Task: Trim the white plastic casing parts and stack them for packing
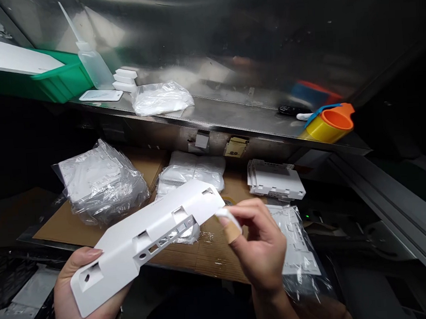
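Observation:
My left hand [87, 290] is closed around the near left end of a white plastic housing [124, 243], its thumb on top. The long housing is held tilted, its far end raised to the right. Square cut-outs and a row of port openings run along its side. At the far right end, my right hand [258, 239] pinches a small white cloth-like piece [229, 217] between thumb and forefinger, close to the housing's edge. I cannot tell whether the piece touches it. A tan wrap [232, 231] covers part of the right thumb.
Bagged white parts [94, 182] lie left on the cardboard [219, 251], clear bags [192, 170] behind. White housings [274, 179] and a bagged panel [295, 241] stand right. The steel shelf [224, 117] bears a squeeze bottle [95, 68], green bin [61, 82] and yellow tape roll [323, 127].

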`<state>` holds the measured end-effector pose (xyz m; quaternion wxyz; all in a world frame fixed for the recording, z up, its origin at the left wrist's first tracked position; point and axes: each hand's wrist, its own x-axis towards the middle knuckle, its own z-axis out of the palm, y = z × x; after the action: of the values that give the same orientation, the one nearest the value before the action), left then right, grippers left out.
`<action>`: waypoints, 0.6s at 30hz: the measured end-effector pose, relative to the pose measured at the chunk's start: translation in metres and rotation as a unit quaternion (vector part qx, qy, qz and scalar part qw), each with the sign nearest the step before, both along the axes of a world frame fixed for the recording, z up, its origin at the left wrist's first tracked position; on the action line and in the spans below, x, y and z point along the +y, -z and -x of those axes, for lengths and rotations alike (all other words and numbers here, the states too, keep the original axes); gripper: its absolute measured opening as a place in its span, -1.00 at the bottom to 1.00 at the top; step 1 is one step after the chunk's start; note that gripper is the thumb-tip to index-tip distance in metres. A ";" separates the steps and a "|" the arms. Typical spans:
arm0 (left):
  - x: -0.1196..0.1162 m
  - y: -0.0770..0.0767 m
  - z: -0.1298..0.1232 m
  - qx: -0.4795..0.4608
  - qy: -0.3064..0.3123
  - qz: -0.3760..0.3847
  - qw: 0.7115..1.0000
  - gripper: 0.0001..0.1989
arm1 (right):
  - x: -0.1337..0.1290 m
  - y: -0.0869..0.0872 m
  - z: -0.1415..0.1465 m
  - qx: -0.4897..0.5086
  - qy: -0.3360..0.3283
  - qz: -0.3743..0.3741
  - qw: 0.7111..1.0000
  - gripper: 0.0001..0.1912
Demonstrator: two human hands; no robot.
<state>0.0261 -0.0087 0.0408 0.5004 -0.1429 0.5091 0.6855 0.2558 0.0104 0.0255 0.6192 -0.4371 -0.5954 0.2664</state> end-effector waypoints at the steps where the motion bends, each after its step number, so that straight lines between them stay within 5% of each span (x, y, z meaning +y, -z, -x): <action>1: 0.002 -0.002 0.000 0.000 0.004 0.007 1.000 -0.53 | 0.002 0.001 -0.006 0.004 0.022 0.006 1.000 -0.83; 6: 0.003 -0.009 -0.007 0.031 -0.001 0.009 0.999 -0.55 | 0.010 0.006 -0.010 -0.006 0.054 0.027 0.998 -0.87; 13: -0.003 -0.014 -0.023 0.067 -0.029 -0.005 0.997 -0.76 | 0.006 0.007 0.036 -0.060 -0.048 -0.012 0.997 -0.86; 18: -0.010 -0.011 -0.023 0.056 -0.030 -0.033 0.997 -0.42 | 0.008 0.010 0.043 -0.090 -0.024 -0.021 0.995 -0.86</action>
<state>0.0489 -0.0183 0.0517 0.4548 -0.1030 0.5090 0.7235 0.2126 0.0180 0.0151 0.5657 -0.4321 -0.6642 0.2282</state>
